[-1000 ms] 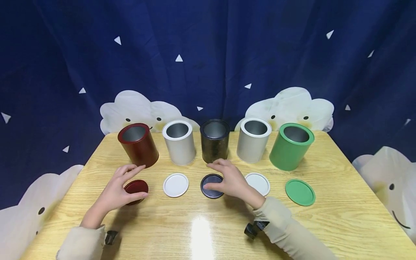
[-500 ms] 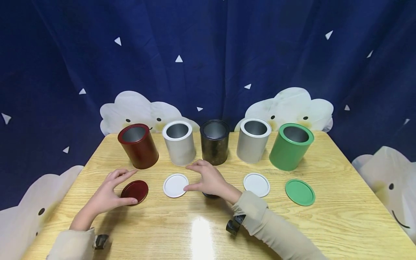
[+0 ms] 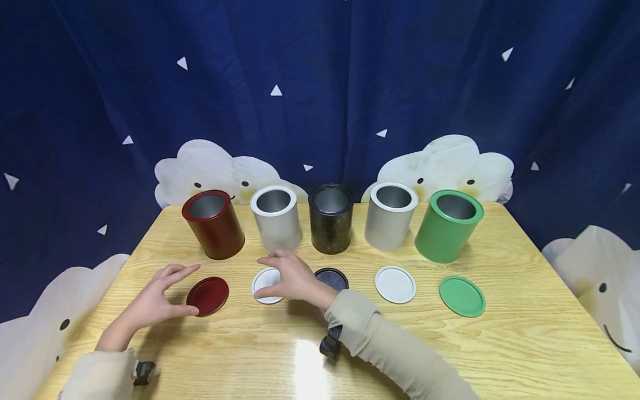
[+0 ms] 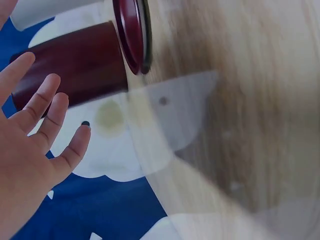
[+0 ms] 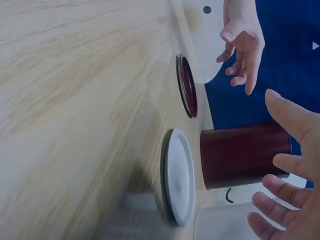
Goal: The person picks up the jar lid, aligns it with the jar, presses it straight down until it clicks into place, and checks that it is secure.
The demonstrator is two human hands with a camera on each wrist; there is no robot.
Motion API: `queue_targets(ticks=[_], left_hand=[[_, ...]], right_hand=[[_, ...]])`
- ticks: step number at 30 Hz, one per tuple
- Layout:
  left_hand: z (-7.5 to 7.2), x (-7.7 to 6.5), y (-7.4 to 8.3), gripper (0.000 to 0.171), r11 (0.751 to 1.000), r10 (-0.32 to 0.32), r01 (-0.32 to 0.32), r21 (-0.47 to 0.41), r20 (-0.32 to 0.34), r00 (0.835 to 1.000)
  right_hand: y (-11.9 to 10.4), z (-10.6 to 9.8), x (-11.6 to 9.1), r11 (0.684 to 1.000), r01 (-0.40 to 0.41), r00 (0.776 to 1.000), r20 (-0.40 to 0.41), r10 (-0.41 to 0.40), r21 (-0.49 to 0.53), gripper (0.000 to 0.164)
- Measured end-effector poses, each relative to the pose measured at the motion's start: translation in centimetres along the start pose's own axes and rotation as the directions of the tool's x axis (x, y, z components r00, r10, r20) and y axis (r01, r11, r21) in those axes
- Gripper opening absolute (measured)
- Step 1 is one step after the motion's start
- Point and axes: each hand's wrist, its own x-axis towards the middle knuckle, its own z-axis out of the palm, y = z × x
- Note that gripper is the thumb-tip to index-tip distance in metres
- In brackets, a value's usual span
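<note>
Left hand: is holding nothing, thumb and fingers standing wide beside the red lid
Right hand: is hovering empty over the left white lid, its wide shape seemingly suiting the rim
Lids: are lying flat on the table, each fronting a same-coloured can, perhaps for easy matching

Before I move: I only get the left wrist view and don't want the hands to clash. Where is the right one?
Observer: In the head view, the right hand is over the white lid next to the red lid.
Operator: Is it touching that one?
Observer: No, the right wrist view shows a gap between them.
Operator: And what lies farther right in that row?
Observer: The black lid, then another white lid, then the green lid.
</note>
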Motion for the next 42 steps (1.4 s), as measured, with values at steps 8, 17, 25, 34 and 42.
queue_targets(ticks=[8, 17, 25, 34, 42], left_hand=[[-0.3, -0.6, -1.4, 0.083, 1.0, -0.014, 0.014, -0.004, 0.042, 0.999], [-0.3, -1.1, -3.2, 0.088, 0.996, -0.086, 0.087, -0.007, 0.133, 0.987], [-0.2, -0.9, -4.0, 0.092, 0.989, -0.134, 0.145, -0.03, 0.239, 0.962], [0.2, -0.3, -4.1, 0.091, 0.986, -0.16, 0.164, 0.009, 0.291, 0.943], [0.6, -0.1, -3.5, 0.091, 0.976, -0.21, 0.181, 0.123, 0.301, 0.93]], right_hand=[[-1.2, 1.9, 1.8, 0.998, 0.034, 0.999, 0.021, -0.033, -0.05, 0.069], [-1.7, 4.4, 3.3, 0.996, -0.019, 0.992, 0.122, 0.029, -0.085, 0.075], [-2.5, 5.6, 4.2, 0.982, -0.069, 0.979, 0.175, 0.101, -0.177, 0.081], [-2.8, 6.3, 5.2, 0.967, -0.123, 0.963, 0.211, 0.171, -0.222, 0.083], [-2.8, 6.8, 5.7, 0.953, -0.117, 0.959, 0.219, 0.182, -0.279, 0.082]])
